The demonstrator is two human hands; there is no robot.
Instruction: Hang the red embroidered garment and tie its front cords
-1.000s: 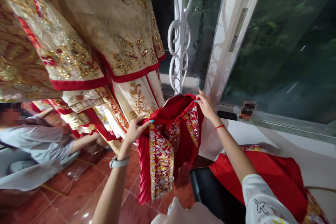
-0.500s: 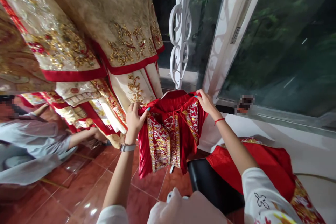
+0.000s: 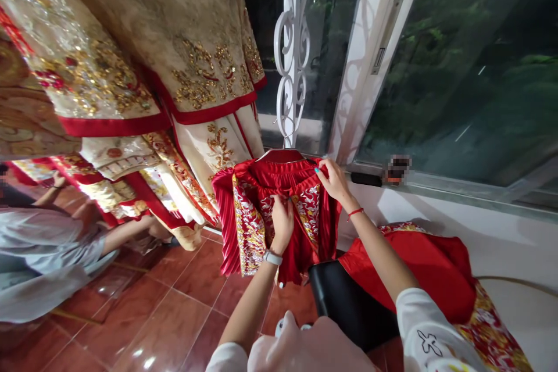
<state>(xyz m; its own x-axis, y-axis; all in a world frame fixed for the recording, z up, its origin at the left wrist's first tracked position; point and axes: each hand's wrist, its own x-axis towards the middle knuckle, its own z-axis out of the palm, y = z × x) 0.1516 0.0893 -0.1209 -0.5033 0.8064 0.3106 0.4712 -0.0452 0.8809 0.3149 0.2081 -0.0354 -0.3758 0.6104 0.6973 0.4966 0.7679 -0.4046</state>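
Observation:
A red pleated skirt [image 3: 250, 226] with gold and silver embroidered panels hangs in front of me from a hanger [image 3: 279, 154]. My right hand [image 3: 333, 181] pinches the right end of its gathered waistband. At the middle front, just below the waistband, my left hand [image 3: 283, 222] has its fingers curled on the skirt. What lies between those left fingertips is partly hidden by the hand. The hanger's hook reaches up to a white scrolled metal stand [image 3: 285, 64].
Cream and gold embroidered gowns [image 3: 200, 70] hang on the left. Another red embroidered garment [image 3: 414, 267] lies over a black seat [image 3: 344, 296] at right. A person [image 3: 52, 238] is at the left edge. Windows and a sill [image 3: 453, 200] stand behind, above a red tiled floor [image 3: 174, 325].
My left hand has left the left end of the waistband and moved right to the skirt's middle front. My right hand stays at the right end.

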